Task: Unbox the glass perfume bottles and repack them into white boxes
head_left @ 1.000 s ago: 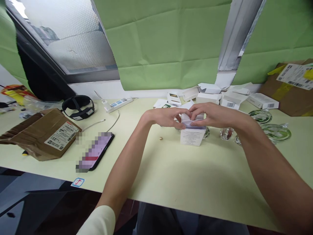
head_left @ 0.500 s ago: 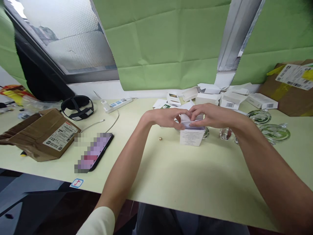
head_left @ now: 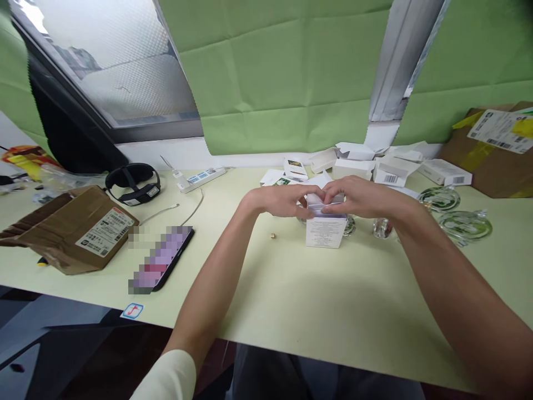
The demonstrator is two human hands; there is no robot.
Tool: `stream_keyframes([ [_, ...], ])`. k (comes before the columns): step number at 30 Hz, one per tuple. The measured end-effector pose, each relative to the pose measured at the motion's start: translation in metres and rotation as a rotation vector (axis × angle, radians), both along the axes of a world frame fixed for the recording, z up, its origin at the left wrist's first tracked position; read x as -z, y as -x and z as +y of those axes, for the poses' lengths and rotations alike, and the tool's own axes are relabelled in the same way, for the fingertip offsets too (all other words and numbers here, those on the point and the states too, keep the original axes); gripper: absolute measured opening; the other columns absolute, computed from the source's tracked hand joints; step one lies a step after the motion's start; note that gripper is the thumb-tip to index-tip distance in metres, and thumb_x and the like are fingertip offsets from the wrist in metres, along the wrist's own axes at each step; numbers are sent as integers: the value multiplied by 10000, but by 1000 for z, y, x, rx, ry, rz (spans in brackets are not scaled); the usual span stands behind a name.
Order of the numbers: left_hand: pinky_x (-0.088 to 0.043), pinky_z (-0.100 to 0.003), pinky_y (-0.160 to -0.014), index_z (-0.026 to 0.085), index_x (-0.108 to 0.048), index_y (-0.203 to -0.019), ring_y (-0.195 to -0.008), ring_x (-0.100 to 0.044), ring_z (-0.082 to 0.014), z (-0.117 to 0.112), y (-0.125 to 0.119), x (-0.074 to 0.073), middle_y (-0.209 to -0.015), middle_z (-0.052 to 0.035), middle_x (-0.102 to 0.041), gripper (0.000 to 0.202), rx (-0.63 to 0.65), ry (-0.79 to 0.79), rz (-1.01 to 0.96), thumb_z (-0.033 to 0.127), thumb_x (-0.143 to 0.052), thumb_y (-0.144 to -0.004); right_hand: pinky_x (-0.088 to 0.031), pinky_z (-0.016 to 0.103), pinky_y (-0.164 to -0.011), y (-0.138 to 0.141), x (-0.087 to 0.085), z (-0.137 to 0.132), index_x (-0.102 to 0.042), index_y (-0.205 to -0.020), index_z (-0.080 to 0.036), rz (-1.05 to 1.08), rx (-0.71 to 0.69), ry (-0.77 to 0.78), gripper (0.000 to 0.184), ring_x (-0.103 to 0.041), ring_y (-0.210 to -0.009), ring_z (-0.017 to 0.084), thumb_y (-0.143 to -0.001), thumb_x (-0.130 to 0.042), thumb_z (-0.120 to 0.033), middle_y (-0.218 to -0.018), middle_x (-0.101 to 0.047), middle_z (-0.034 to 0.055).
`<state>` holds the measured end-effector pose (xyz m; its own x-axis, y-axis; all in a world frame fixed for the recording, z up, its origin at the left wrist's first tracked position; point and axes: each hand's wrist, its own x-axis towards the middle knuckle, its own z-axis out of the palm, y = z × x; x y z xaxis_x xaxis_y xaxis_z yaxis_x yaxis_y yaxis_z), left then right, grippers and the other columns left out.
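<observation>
A small white box (head_left: 325,232) with printed text on its front stands upright on the table, its top end open. From the left, my left hand (head_left: 287,200) curls its fingers at the opening, closed on the box's upper edge and flap. Opposite it, my right hand (head_left: 353,196) pinches the flap on the right side, fingertips close to those of the left. What lies inside the box is hidden by my fingers. A small gold-coloured piece (head_left: 273,236) rests on the table left of the box. Right of it sits a small clear glass-like object (head_left: 382,228).
Several white cartons (head_left: 353,168) lie along the wall, with green clear dishes (head_left: 465,224) at the right. Brown cardboard boxes (head_left: 495,161) stand at both ends. On the left are a phone (head_left: 166,261), a headset (head_left: 133,184), a power strip (head_left: 206,178) and a cable.
Both hands stay at the top of the white box, with only a very slight shift of the fingers. The view has moved a little; nothing else visibly differs.
</observation>
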<state>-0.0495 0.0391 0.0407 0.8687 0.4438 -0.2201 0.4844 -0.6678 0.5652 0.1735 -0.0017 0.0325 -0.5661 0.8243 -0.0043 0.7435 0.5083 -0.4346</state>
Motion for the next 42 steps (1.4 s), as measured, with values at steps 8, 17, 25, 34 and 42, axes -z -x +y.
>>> stream_keyframes([
  [8, -463, -328, -911, 343, -414, -1400, -1130, -591, -204, -1, -1, -1, -1429, -32, -485, 525, 11, 31, 1, 442, -523, -896, -351, 309, -577, 0, -1, -1, -704, -836, -204, -46, 56, 31, 322, -528, -645, 177, -837, -566, -494, -768, -664, 45],
  [17, -457, -306, -840, 270, -429, -1372, -1029, -584, -189, -2, -4, -1, -1299, -68, -560, 503, 29, 17, 6, 406, -497, -893, -343, 291, -571, 2, 1, 1, -705, -841, -183, -71, 49, 11, 311, -528, -636, 164, -852, -559, -458, -756, -657, 48],
  [25, -442, -301, -843, 286, -435, -1357, -1024, -580, -180, -3, -4, -1, -1299, -53, -562, 469, 5, -28, 23, 386, -467, -899, -392, 315, -628, 3, 9, 5, -734, -834, -203, -80, 64, -9, 253, -601, -711, 200, -845, -585, -408, -870, -713, 69],
  [34, -452, -294, -848, 265, -437, -1342, -1062, -586, -194, -7, -4, -3, -1313, -54, -566, 487, 12, -31, -5, 366, -504, -871, -390, 282, -614, 2, -1, -5, -636, -859, -242, 4, 80, -111, 121, -586, -790, 192, -815, -615, -353, -909, -666, 25],
  [42, -476, -292, -864, 307, -421, -1336, -1046, -606, -170, -10, -5, -3, -1356, -29, -540, 467, -9, -99, 55, 364, -511, -881, -439, 303, -659, 1, 8, 0, -446, -1190, -280, 88, 148, -73, 458, -613, -865, 218, -785, -660, -296, -1084, -646, 37],
])
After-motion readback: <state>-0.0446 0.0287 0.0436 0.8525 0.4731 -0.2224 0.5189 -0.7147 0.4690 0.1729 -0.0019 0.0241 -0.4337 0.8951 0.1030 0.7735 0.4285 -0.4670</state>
